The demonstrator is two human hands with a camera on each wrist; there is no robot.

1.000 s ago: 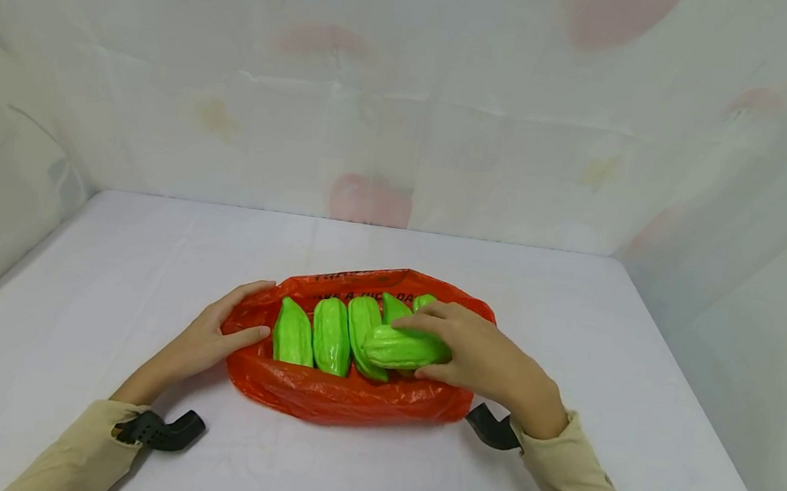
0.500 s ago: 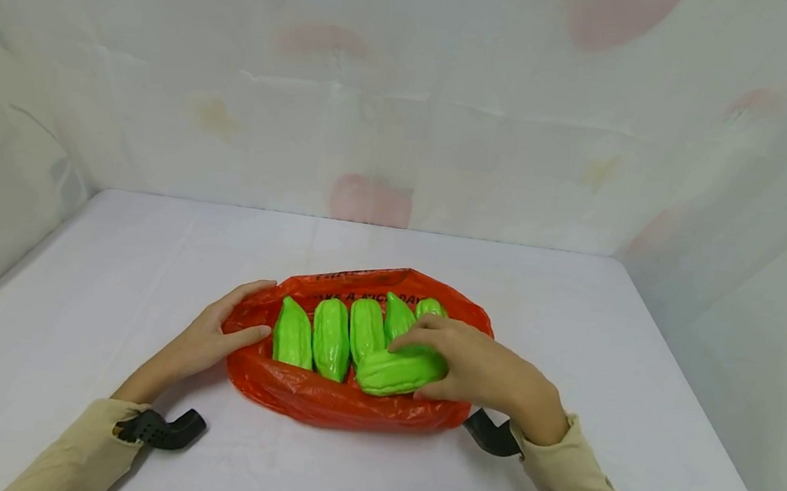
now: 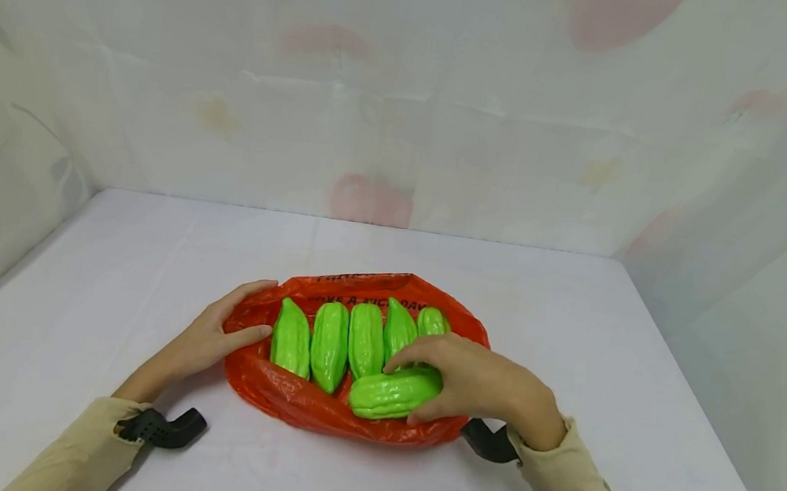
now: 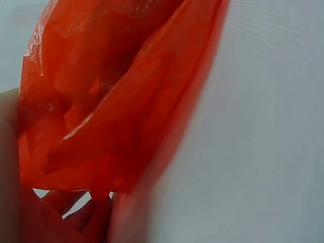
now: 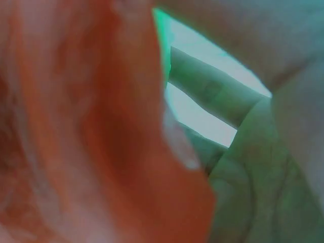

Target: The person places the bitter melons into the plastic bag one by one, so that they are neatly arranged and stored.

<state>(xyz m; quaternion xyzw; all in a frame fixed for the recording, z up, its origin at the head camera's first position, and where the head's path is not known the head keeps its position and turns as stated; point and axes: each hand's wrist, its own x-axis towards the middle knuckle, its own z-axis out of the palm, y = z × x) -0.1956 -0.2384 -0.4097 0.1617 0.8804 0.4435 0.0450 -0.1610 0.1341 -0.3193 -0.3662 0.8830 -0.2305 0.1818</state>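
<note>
A red plastic bag (image 3: 285,405) lies with its mouth spread wide. In it, a row of several green ridged bitter melons (image 3: 366,338) lies side by side. My right hand (image 3: 476,380) grips another bitter melon (image 3: 389,394), held crosswise at the bag's near edge, thumb on its near side and fingers over its far side. My left hand (image 3: 217,331) holds the bag's left end, thumb at the rim. In the left wrist view, fingers (image 4: 93,217) show behind the red film. The red film covers much of the right wrist view, leaving a thin green strip beside the fingers (image 5: 212,86).
A white cloth covers the table (image 3: 538,291). Pale curtains (image 3: 488,152) with faded prints hang behind and at both sides. Black curved wrist mounts (image 3: 166,427) stick out from both sleeves.
My right hand has moved toward me, bringing the crosswise bitter melon down to the bag's near edge. More of the row behind shows now. My left hand has stayed put.
</note>
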